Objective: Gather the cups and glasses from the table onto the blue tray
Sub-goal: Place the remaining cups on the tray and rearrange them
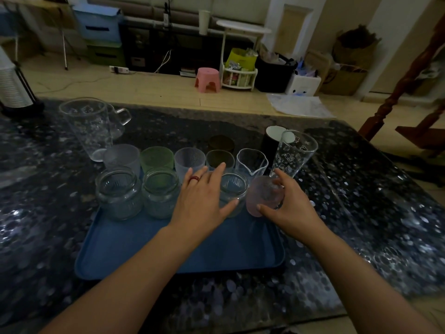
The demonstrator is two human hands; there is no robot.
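A blue tray [149, 247] lies on the dark speckled table in front of me. Along its far edge stand clear ribbed jars [119, 194], [160, 192] and a third jar [234, 189]. My right hand [289, 206] is shut on a frosted pink cup [261, 196] at the tray's far right corner. My left hand [204, 196] hovers with fingers spread beside the third jar, partly hiding it. Behind the tray stands a row of cups: frosted clear [121, 156], green [156, 157], pale [189, 159], dark amber [220, 159], and a clear spouted glass [251, 161].
A tall patterned glass [297, 150] and a black mug [273, 138] stand at the right rear. A tall clear glass [88, 126] and a handled glass [119, 119] stand at the left rear. A stack of white cups [10, 85] sits far left.
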